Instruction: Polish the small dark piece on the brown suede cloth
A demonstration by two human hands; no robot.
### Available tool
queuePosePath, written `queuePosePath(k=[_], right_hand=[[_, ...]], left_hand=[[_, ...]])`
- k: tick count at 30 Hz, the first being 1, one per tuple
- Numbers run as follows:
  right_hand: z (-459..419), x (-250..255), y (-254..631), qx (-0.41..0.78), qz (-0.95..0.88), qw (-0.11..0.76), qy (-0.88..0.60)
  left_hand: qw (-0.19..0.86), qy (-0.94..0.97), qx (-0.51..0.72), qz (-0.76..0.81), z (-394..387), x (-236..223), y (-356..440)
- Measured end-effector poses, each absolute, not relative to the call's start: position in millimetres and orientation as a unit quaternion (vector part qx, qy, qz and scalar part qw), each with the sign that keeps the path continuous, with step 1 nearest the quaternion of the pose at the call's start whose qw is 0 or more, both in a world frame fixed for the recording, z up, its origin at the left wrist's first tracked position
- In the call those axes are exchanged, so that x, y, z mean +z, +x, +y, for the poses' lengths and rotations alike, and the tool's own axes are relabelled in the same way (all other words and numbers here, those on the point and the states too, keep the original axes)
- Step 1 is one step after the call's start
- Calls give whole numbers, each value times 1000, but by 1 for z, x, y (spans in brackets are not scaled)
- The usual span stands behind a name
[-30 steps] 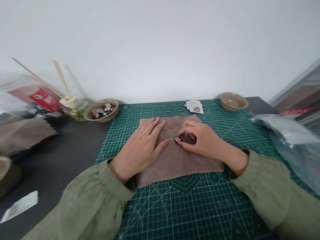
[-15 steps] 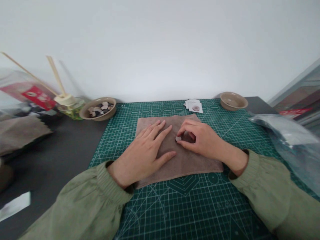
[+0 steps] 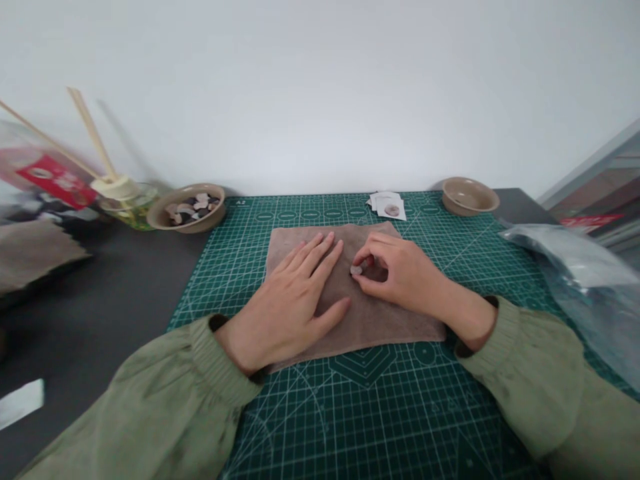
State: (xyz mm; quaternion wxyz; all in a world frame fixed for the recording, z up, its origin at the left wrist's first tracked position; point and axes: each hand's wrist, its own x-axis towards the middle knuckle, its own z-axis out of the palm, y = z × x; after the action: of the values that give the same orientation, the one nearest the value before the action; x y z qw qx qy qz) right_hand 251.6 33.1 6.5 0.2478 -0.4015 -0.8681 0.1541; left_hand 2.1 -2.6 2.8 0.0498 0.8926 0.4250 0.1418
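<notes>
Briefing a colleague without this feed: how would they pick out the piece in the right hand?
On the green cutting mat lies a brown cloth. Near its middle, the right hand pinches a small pale piece. It alone is held; the pale and dark pieces lie heaped in the left bowl.

Plain wht wall (image 3: pixel 320 87) dir. behind dk grey tbl (image 3: pixel 125 287).

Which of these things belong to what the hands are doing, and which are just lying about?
In use:
brown cloth, under the spread left hand
small piece, pinched by the right hand
green mat beneath
probably the bowl of pieces

Apparently just lying about:
glass jar with sticks
clear plastic bag
</notes>
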Motion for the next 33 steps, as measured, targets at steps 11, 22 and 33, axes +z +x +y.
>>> queuePosePath(k=[11,22,33], right_hand=[[35,5,251,149,-876,246,-386],[32,6,246,154,-873,261,-382],[35,7,246,162,-873,261,-379]], left_hand=[[2,883,105,457,-6,2,7],[-5,877,114,466,-5,-4,7],[-5,880,110,461,-4,-4,6]])
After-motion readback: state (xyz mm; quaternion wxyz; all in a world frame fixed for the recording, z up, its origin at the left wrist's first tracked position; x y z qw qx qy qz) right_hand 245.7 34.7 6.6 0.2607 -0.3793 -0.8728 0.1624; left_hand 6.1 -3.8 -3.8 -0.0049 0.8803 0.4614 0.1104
